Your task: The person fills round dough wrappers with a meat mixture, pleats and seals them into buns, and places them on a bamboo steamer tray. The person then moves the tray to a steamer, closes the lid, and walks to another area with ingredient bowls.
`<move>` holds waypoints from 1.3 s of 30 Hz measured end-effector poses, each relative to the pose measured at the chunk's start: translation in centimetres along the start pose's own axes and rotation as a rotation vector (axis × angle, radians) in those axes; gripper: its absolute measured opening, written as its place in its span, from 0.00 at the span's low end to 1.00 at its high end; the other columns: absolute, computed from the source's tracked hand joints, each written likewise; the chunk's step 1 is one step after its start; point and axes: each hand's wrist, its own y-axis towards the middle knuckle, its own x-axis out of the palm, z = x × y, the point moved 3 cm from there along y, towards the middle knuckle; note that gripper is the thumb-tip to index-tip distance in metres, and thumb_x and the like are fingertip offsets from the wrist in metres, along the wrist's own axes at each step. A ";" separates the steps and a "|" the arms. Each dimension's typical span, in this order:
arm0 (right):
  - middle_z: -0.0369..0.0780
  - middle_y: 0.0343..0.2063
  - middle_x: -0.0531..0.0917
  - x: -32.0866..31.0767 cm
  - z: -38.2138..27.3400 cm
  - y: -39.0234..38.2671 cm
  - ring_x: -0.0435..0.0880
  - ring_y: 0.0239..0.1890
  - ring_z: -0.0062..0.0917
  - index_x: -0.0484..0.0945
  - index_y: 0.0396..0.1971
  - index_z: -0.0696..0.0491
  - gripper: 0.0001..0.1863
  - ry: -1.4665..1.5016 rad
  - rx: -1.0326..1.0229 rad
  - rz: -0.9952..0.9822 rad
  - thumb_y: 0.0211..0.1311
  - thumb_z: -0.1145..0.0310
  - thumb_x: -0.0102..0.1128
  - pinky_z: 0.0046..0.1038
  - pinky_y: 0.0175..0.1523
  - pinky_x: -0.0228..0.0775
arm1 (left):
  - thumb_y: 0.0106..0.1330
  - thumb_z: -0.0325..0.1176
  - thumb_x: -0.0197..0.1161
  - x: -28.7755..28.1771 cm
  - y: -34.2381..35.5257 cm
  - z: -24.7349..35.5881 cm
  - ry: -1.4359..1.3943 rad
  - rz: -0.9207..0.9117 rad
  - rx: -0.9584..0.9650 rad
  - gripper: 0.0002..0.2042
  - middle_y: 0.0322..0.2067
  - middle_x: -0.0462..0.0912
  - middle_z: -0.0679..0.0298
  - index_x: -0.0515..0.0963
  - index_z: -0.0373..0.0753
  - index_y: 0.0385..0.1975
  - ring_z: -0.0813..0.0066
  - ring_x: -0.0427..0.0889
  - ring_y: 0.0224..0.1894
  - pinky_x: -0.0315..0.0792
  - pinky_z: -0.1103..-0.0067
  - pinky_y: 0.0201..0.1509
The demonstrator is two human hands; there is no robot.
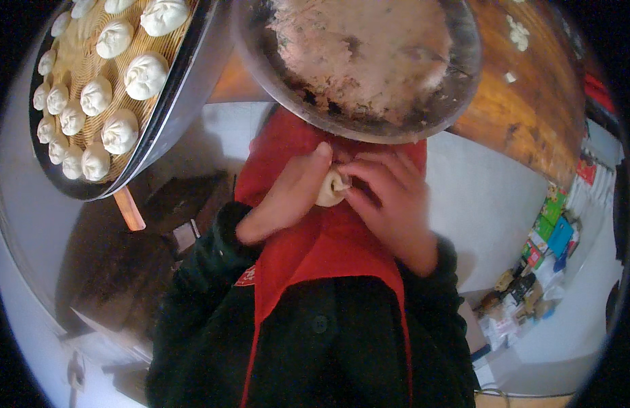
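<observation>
A small pale bun [330, 192] with a gathered, partly open top sits between my hands, in front of a red apron. My left hand [294, 194] cups it from the left, the thumb up beside the dough. From the right, my right hand [390, 194] pinches the bun's upper edge with thumb and forefinger. Just beyond my hands stands a wide metal bowl [424, 132] holding a pinkish minced filling [362, 54]. Whatever filling lies inside the bun is hidden by the dough and fingers.
At the far left, a round steamer tray [142, 119] with a woven mat carries several pleated buns [120, 131]; a wooden handle [129, 209] juts from below it. Dough scraps [517, 34] lie on the wooden table [519, 102] at right. Packages [549, 217] are piled farther right.
</observation>
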 end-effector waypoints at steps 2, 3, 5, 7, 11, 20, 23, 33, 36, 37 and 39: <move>0.33 0.38 0.85 0.1 -0.2 0.1 0.84 0.42 0.34 0.85 0.35 0.45 0.10 -0.028 -0.048 -0.036 0.51 0.66 0.73 0.36 0.47 0.79 | 0.84 0.56 0.33 -0.5 0.3 -0.1 0.039 -0.036 -0.001 0.37 0.32 0.86 0.57 0.84 0.30 0.33 0.72 0.83 0.40 0.75 0.75 0.49; 0.31 0.39 0.85 0.4 -0.2 0.1 0.84 0.43 0.34 0.85 0.35 0.43 0.10 -0.060 -0.036 -0.088 0.52 0.64 0.73 0.37 0.48 0.81 | 0.84 0.56 0.33 -0.7 0.5 -0.1 0.062 -0.044 -0.010 0.37 0.32 0.86 0.57 0.84 0.30 0.33 0.72 0.83 0.39 0.75 0.75 0.48; 0.31 0.39 0.85 0.5 -0.4 0.1 0.84 0.44 0.34 0.84 0.35 0.43 0.09 -0.052 -0.058 -0.053 0.53 0.64 0.73 0.37 0.48 0.81 | 0.84 0.57 0.33 -0.9 0.5 -0.4 0.052 -0.042 -0.079 0.38 0.30 0.86 0.58 0.84 0.30 0.34 0.71 0.84 0.39 0.75 0.75 0.48; 0.31 0.38 0.85 0.6 -0.4 0.2 0.84 0.43 0.34 0.83 0.34 0.44 0.09 -0.061 -0.055 -0.010 0.53 0.64 0.72 0.37 0.48 0.81 | 0.83 0.58 0.32 -0.9 0.8 -0.4 0.148 0.002 -0.030 0.39 0.29 0.86 0.59 0.84 0.30 0.33 0.70 0.84 0.38 0.75 0.74 0.47; 0.32 0.38 0.85 1.1 -0.1 0.6 0.84 0.41 0.35 0.83 0.34 0.44 0.07 -0.040 -0.038 0.002 0.56 0.63 0.71 0.37 0.49 0.80 | 0.83 0.57 0.32 -1.1 1.7 -0.6 0.206 0.062 0.027 0.33 0.44 0.83 0.57 0.78 0.33 0.51 0.67 0.82 0.47 0.75 0.71 0.54; 0.37 0.37 0.86 0.7 -0.1 0.7 0.83 0.39 0.34 0.82 0.34 0.50 0.11 0.056 -0.081 0.006 0.51 0.69 0.75 0.36 0.44 0.76 | 0.83 0.56 0.34 -1.3 0.2 -0.8 0.032 -0.075 0.098 0.34 0.30 0.85 0.63 0.82 0.32 0.43 0.74 0.83 0.37 0.76 0.75 0.47; 0.36 0.37 0.85 1.3 -0.7 0.8 0.83 0.38 0.34 0.82 0.35 0.49 0.12 -0.018 -0.161 -0.032 0.51 0.70 0.75 0.35 0.44 0.76 | 0.83 0.57 0.35 -1.7 0.4 -0.7 -0.010 -0.087 -0.021 0.35 0.29 0.85 0.63 0.83 0.32 0.38 0.74 0.83 0.35 0.75 0.75 0.44; 0.31 0.39 0.84 1.8 -2.0 0.0 0.83 0.39 0.31 0.81 0.35 0.44 0.13 -0.092 -0.233 0.011 0.47 0.68 0.72 0.30 0.41 0.80 | 0.80 0.63 0.39 -1.9 -0.2 -0.7 0.044 0.006 -0.145 0.39 0.22 0.83 0.63 0.83 0.33 0.24 0.70 0.81 0.28 0.74 0.74 0.39; 0.32 0.37 0.85 1.2 -3.4 0.2 0.83 0.40 0.32 0.82 0.33 0.45 0.13 -0.165 -0.338 0.031 0.46 0.67 0.74 0.32 0.40 0.80 | 0.79 0.65 0.37 -2.2 0.1 -1.6 0.006 -0.025 -0.219 0.40 0.22 0.83 0.62 0.84 0.33 0.24 0.69 0.82 0.28 0.74 0.74 0.39; 0.32 0.35 0.85 1.0 -3.7 0.3 0.84 0.39 0.32 0.82 0.33 0.46 0.12 -0.062 -0.276 -0.046 0.48 0.67 0.74 0.33 0.39 0.79 | 0.79 0.64 0.37 -2.5 0.0 -1.6 -0.002 -0.031 -0.181 0.41 0.22 0.84 0.62 0.84 0.34 0.24 0.70 0.82 0.29 0.74 0.74 0.40; 0.34 0.33 0.85 0.0 -4.3 0.2 0.84 0.37 0.34 0.82 0.32 0.47 0.09 0.136 -0.197 -0.149 0.51 0.67 0.73 0.35 0.38 0.79 | 0.80 0.64 0.35 -3.3 -0.5 -1.4 -0.022 -0.050 -0.135 0.41 0.23 0.85 0.61 0.85 0.34 0.24 0.70 0.83 0.29 0.75 0.74 0.40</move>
